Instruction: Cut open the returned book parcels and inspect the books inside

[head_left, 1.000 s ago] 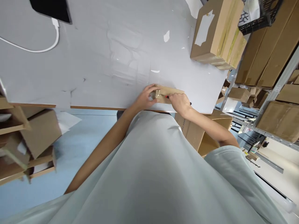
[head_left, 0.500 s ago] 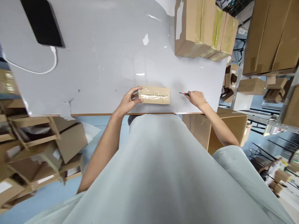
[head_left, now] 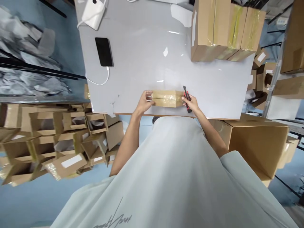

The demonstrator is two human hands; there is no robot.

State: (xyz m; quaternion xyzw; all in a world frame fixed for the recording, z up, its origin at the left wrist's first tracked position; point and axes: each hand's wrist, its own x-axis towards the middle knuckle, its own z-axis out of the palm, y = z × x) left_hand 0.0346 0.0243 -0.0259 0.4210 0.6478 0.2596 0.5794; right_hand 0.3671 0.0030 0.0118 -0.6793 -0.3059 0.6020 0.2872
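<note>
A small cardboard box [head_left: 163, 102] with shiny clear tape lies near the front edge of the table, a dark slit running along its top. My left hand [head_left: 145, 102] grips its left end, thumb on the near side and fingers on the far side. At the opposite end, my right hand [head_left: 192, 103] is closed around a black and red box cutter [head_left: 187, 103], its tip pointing away from me. The thumb and fingertips of that hand touch or nearly touch the box's right end.
Tall taped cartons [head_left: 213, 38] stand at the back right of the table [head_left: 133, 63]. A black phone [head_left: 104, 52] on a white cable and a white device [head_left: 93, 14] lie at the left. Open boxes [head_left: 68, 139] are stacked at lower left; a large open carton [head_left: 256, 148] stands at right.
My right hand has moved left to the box's right end. The box cutter has swung from pointing left to pointing away from me. My view has shifted left; my left hand still holds the box.
</note>
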